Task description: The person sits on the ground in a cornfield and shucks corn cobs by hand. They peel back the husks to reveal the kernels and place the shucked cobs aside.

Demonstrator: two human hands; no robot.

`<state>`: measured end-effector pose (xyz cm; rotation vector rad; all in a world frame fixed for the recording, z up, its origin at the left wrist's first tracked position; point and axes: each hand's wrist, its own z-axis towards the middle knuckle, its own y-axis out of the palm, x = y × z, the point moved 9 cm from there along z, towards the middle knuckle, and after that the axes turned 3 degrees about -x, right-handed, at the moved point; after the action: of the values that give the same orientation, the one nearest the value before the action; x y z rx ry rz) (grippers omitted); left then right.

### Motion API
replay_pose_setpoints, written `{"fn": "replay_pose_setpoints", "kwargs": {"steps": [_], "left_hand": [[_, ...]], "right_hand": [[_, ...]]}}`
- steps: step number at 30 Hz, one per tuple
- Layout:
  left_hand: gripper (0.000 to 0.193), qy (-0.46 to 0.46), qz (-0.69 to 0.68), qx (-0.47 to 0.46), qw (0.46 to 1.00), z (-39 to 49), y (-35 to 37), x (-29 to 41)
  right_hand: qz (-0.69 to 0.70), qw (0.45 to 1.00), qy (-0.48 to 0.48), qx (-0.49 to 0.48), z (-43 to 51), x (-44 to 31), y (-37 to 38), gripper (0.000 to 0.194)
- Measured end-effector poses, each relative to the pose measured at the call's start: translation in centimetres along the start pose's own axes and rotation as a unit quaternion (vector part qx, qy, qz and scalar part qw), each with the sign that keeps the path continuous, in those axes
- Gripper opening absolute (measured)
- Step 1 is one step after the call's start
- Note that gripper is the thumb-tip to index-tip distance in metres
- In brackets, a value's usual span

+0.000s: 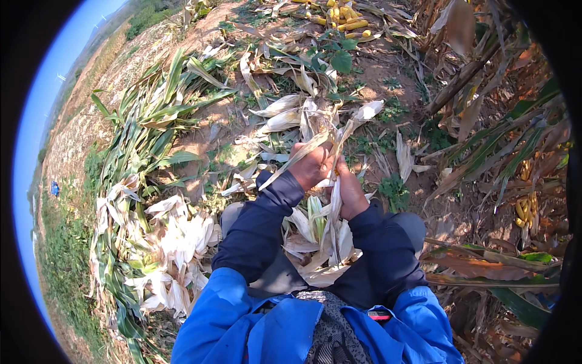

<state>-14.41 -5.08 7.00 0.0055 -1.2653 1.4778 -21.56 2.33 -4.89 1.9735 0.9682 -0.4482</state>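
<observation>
Both my hands are together in front of my knees, on one ear of corn whose dry husk [335, 200] is partly peeled, a bit of orange kernel showing between the fingers. My left hand [311, 166] grips the husk near the top, with a long pale leaf sticking out over the wrist. My right hand [351, 189] is closed around the ear from the right. Just beyond the hands lie unhusked ears in pale husks [283, 122]. Loose husks [313, 264] are heaped between my legs. How much of the ear is bare is hidden by my fingers.
Husked yellow cobs [348, 20] lie in a pile on the soil ahead. Cut green stalks and leaves [150, 123] run along the left, beside a big heap of pale husks [182, 245]. Dry standing corn plants [482, 91] and more yellow cobs [526, 210] are on the right.
</observation>
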Motion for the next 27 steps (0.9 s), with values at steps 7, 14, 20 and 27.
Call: {"fn": "replay_pose_setpoints", "kwargs": {"steps": [7, 14, 20, 27], "left_hand": [[0.027, 0.053, -0.125, -0.061, 0.989, -1.9, 1.6, 4.0], [0.036, -0.201, -0.508, 0.005, 0.837, -4.4, 1.2, 0.3], [0.032, -0.462, -0.535, 0.094, 0.701, -8.4, 3.5, -7.0], [0.038, -0.325, -0.578, -0.195, 0.723, -7.2, 2.5, -1.6]], "right_hand": [[0.117, 0.992, -0.039, -0.021, 1.9, -1.1, -1.5, 0.049], [0.164, 0.975, -0.136, -0.065, 0.6, -5.5, 0.4, 0.068], [0.131, 0.98, -0.131, -0.076, -0.1, -6.8, 1.1, 0.043], [-0.025, 0.967, -0.255, -0.005, -0.2, -7.4, -0.3, 0.024]]}}
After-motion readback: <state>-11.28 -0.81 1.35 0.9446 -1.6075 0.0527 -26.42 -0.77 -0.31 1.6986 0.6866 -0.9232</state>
